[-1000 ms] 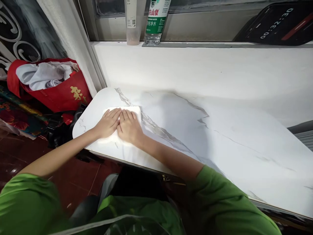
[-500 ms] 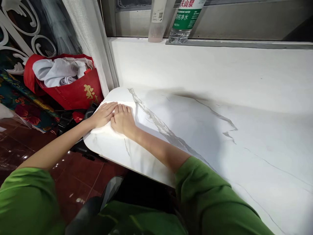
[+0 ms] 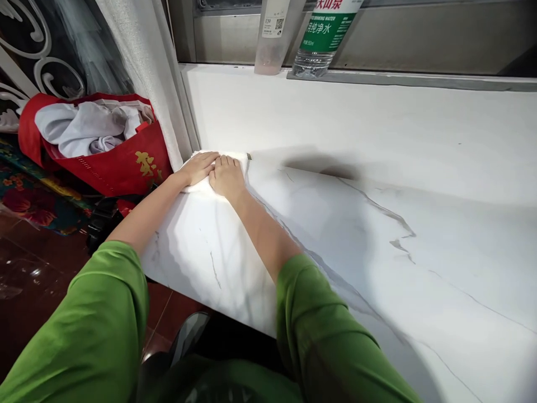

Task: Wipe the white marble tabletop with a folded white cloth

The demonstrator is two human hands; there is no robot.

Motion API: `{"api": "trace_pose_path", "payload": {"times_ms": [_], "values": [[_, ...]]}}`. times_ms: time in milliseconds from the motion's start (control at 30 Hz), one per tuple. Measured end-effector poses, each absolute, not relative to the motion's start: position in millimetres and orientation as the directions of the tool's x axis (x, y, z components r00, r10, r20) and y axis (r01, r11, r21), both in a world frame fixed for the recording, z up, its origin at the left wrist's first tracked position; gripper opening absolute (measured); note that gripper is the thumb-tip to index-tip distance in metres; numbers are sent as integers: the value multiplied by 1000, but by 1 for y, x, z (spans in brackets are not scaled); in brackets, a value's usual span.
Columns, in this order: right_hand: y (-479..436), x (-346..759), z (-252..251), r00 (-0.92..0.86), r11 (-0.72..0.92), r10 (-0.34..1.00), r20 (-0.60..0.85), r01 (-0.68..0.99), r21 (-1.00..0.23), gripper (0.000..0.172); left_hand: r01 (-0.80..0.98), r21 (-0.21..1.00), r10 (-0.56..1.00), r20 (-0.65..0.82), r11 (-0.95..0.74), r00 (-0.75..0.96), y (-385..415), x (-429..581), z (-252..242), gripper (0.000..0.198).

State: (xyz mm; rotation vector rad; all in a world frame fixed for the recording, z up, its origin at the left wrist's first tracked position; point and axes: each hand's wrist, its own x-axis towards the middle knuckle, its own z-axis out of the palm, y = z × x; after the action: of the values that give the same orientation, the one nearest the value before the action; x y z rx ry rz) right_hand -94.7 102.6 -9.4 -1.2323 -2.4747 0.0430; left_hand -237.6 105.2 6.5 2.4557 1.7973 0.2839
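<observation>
Both hands lay flat, side by side, on a folded white cloth at the far left corner of the marble-patterned tabletop. The left hand and right hand had their fingers stretched out and pressing down, gripping nothing. On the window ledge stood a water bottle with a green label (Chinese characters and "DRINKING WATER" partly readable) beside a translucent bottle bearing a QR code sticker. A red bag with gold characters, stuffed with pale fabric, sat on the floor.
</observation>
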Motion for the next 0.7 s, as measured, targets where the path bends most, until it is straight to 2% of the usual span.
{"api": "trace_pose_path", "payload": {"times_ms": [233, 533, 700], "values": [[41, -62, -4, -614, 676, 729, 303, 715, -178, 56, 952, 135, 960, 95, -275, 264, 30, -213, 7, 58], [-91, 27, -11, -668, 739, 659, 344, 660, -135, 60, 915, 138, 924, 106, -380, 368, -110, -136, 4, 59], [-107, 54, -12, -671, 739, 665, 328, 656, -155, 60, 891, 163, 905, 109, -424, 411, -125, -113, 3, 60]]}}
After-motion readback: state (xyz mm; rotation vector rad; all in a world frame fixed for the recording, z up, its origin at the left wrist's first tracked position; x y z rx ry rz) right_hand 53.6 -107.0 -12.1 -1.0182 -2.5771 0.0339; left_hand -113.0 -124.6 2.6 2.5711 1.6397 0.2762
